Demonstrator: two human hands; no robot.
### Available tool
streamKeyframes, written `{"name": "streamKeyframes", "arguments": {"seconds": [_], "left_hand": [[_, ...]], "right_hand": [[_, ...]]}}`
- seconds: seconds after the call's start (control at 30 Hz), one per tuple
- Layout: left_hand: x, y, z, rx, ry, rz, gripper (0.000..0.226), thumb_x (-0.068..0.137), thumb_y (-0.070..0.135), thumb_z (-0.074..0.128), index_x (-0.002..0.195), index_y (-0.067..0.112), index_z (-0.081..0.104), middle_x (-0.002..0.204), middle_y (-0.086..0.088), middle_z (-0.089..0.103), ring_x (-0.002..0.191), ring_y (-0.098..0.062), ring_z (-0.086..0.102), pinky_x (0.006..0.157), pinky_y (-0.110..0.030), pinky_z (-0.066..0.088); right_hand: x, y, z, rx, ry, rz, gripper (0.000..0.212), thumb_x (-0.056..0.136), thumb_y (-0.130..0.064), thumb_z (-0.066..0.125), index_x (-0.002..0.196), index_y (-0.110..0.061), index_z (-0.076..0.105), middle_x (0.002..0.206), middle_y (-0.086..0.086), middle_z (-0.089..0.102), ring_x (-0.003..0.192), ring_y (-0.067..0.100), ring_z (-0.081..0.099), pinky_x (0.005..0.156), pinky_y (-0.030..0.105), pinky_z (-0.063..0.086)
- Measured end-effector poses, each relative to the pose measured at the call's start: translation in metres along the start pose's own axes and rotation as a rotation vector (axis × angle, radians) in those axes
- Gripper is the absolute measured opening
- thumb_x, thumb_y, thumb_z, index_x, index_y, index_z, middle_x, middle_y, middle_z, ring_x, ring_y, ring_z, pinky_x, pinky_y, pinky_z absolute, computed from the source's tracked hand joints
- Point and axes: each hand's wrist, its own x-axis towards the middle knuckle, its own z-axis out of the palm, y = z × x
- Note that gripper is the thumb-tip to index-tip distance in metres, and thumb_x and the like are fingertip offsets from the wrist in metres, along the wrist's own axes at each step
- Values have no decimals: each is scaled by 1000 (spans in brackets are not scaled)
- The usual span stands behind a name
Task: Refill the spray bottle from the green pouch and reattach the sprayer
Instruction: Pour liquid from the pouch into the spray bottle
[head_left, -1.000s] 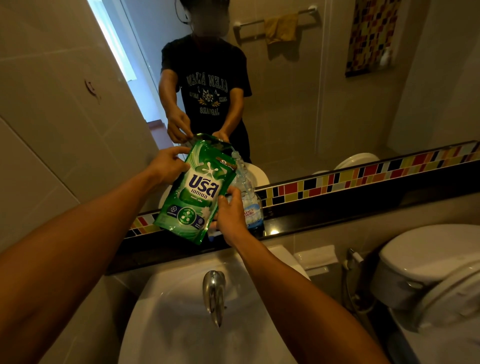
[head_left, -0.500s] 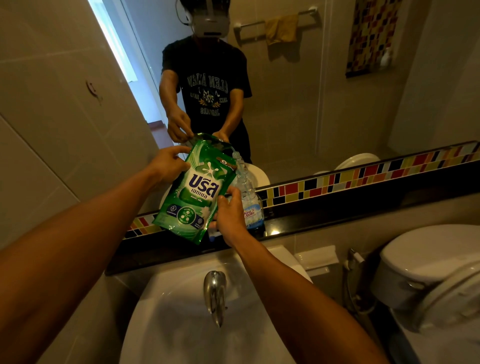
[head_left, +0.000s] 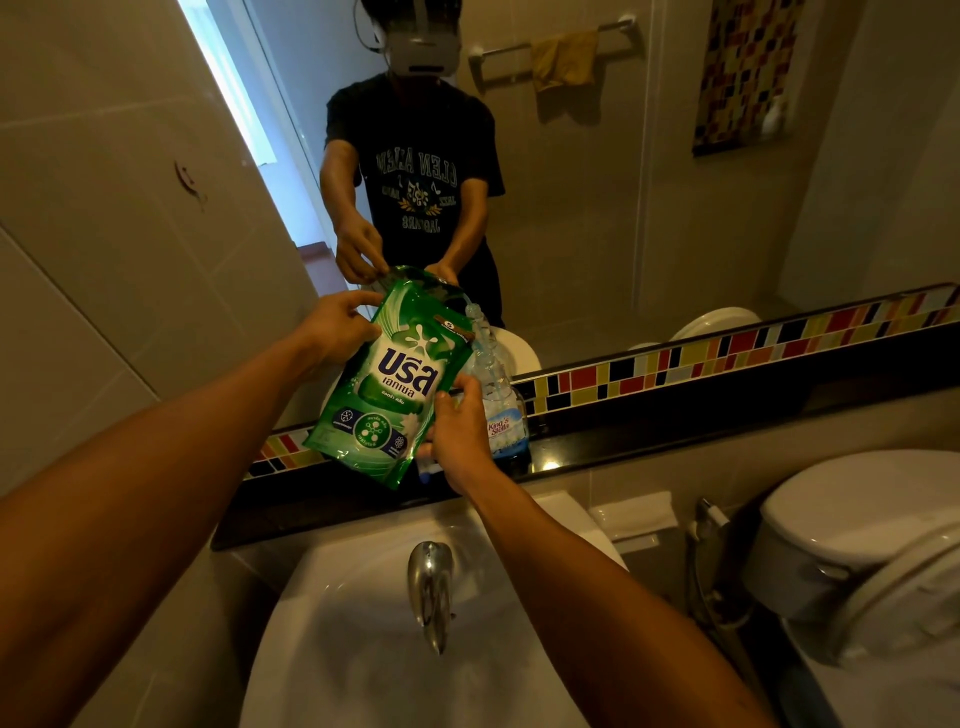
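The green pouch (head_left: 387, 382) is held tilted above the black ledge, its top corner leaning right onto the neck of a clear plastic bottle (head_left: 497, 387) with a blue-white label. My left hand (head_left: 337, 325) grips the pouch's upper left edge. My right hand (head_left: 460, 431) holds the pouch's lower right side, in front of the bottle's lower part. The bottle stands on the ledge with no sprayer on it. A small white and blue part (head_left: 425, 470) shows under my right hand; I cannot tell what it is.
A white sink (head_left: 363, 639) with a chrome tap (head_left: 430, 587) lies below my arms. The black ledge (head_left: 675, 421) runs under a mirror with a coloured tile strip (head_left: 727, 351). A toilet (head_left: 857, 545) and a bidet hose (head_left: 706, 525) are at the right.
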Motion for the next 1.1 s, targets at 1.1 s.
{"name": "streamKeyframes", "arguments": {"seconds": [1.1], "left_hand": [[1, 4, -3, 13, -12, -17, 48, 98, 5, 56, 142, 22, 48, 91, -7, 66, 73, -16, 67, 55, -26, 51]], "right_hand": [[-3, -5, 3, 40, -6, 24, 26, 112, -15, 41, 137, -21, 41, 133, 16, 63, 112, 34, 71, 59, 31, 64]]}}
